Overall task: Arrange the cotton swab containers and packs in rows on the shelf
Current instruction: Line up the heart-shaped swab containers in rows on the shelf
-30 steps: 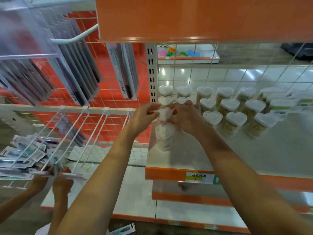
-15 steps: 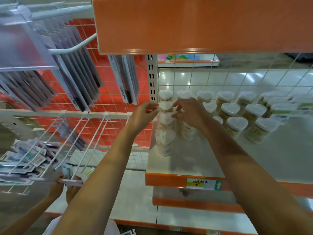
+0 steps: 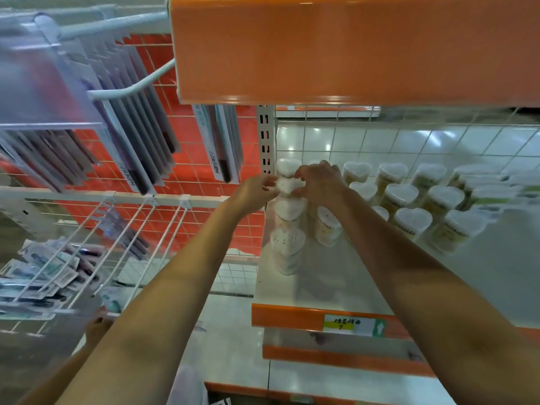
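A shop aisle: a white shelf (image 3: 336,282) with an orange front edge carries heart-lidded cotton swab tubs, under an orange upper shelf (image 3: 350,48). A wire grid backs the shelf, and glossy floor tiles show through it. A yellow price tag (image 3: 347,324) sits on the front edge.

In the head view, both arms reach up to the left end of the shelf. The left hand (image 3: 254,194) and right hand (image 3: 318,182) meet round one tub (image 3: 287,185), fingers curled and pinching its heart-shaped lid from either side. This held tub stands in a column along the shelf's left edge, behind the mid tub (image 3: 289,213) and the front tub (image 3: 286,252), and just before the rear tub (image 3: 287,168) by the slotted upright. Right of the column stands another tub (image 3: 327,229), partly hidden by the right forearm. Further right, rows of tubs (image 3: 409,197) run back toward the grid, their far end blurred.

To the left, flat packs (image 3: 131,141) hang on white pegs against a red grid, and loose packs (image 3: 43,273) lie in a wire bin. Another person's hand (image 3: 98,325) shows below that bin.
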Available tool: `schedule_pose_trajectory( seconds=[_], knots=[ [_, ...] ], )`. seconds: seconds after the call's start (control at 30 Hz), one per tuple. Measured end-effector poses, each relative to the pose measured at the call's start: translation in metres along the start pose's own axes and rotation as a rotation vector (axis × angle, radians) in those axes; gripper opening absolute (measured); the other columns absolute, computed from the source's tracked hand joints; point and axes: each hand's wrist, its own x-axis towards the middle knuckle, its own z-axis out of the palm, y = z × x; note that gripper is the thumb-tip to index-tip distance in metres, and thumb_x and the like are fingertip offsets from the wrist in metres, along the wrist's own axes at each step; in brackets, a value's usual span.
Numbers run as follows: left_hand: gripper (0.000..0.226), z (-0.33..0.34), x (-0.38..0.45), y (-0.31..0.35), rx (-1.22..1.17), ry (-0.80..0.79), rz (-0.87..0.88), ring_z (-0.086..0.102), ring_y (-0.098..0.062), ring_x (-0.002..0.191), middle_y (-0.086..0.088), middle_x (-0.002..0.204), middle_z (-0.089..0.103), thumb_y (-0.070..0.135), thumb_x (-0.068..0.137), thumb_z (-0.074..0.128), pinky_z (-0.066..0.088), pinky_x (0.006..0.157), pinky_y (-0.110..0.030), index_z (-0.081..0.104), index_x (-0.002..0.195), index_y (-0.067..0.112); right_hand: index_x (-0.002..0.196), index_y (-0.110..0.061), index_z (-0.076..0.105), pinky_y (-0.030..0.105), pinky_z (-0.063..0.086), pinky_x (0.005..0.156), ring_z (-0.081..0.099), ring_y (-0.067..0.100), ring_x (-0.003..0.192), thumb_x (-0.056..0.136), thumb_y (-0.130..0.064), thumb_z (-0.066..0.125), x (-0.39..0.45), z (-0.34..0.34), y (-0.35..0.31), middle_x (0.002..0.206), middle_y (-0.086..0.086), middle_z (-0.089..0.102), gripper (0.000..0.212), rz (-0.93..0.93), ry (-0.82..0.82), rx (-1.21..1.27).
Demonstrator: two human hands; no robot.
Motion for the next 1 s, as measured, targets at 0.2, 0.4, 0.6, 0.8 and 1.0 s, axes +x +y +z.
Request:
schedule_pose_trajectory(
  seconds=[0.2,0.4,0.6,0.8,1.0],
  knots=[
    [0.032,0.006,0.001,-0.002,-0.041,-0.015,-0.033,0.060,-0.016,0.100,-0.004,0.117,0.065,0.022,0.095,0.054,0.050,0.081,-0.028,0.059,0.125,0.012,0.130,-0.019,0.050,0.038,0.030,0.097,0.043,0.027,0.118,0.089,-0.040,0.057,0.003,0.001,-0.003,0.120,0.009,0.059,0.046,0.036,-0.023,0.012],
    [0.028,0.009,-0.002,-0.001,-0.057,0.037,-0.021,0.060,-0.018,0.102,-0.005,0.114,0.066,0.017,0.096,0.051,0.048,0.090,-0.033,0.062,0.122,0.013,0.130,-0.016,0.049,0.038,0.031,0.098,0.044,0.026,0.117,0.086,-0.043,0.060,0.004,-0.004,-0.007,0.121,0.009,0.058,0.053,0.064,-0.024,0.018],
    [0.032,-0.001,-0.008,0.010,-0.094,0.092,0.049,0.056,-0.011,0.104,-0.003,0.121,0.063,0.009,0.096,0.049,0.043,0.088,-0.024,0.058,0.127,0.012,0.129,-0.012,0.051,0.036,0.038,0.096,0.053,0.027,0.116,0.085,-0.039,0.064,0.002,-0.027,-0.008,0.124,0.009,0.060,0.053,0.040,0.034,0.084],
    [0.034,-0.015,-0.013,0.026,-0.153,0.150,0.103,0.056,-0.009,0.107,0.004,0.119,0.061,0.009,0.096,0.048,0.044,0.095,-0.026,0.055,0.129,0.016,0.131,-0.003,0.050,0.030,0.041,0.084,0.053,0.028,0.115,0.085,-0.025,0.067,-0.003,-0.048,-0.009,0.126,0.015,0.056,0.053,-0.001,0.107,0.302],
    [0.037,-0.024,-0.024,0.042,-0.157,0.219,0.140,0.054,-0.008,0.105,0.005,0.124,0.059,0.014,0.097,0.048,0.044,0.086,-0.022,0.052,0.133,0.019,0.136,-0.006,0.046,0.026,0.039,0.086,0.052,0.025,0.119,0.083,-0.027,0.070,-0.016,-0.051,-0.003,0.132,0.013,0.052,0.062,-0.001,0.137,0.469]
  ],
)
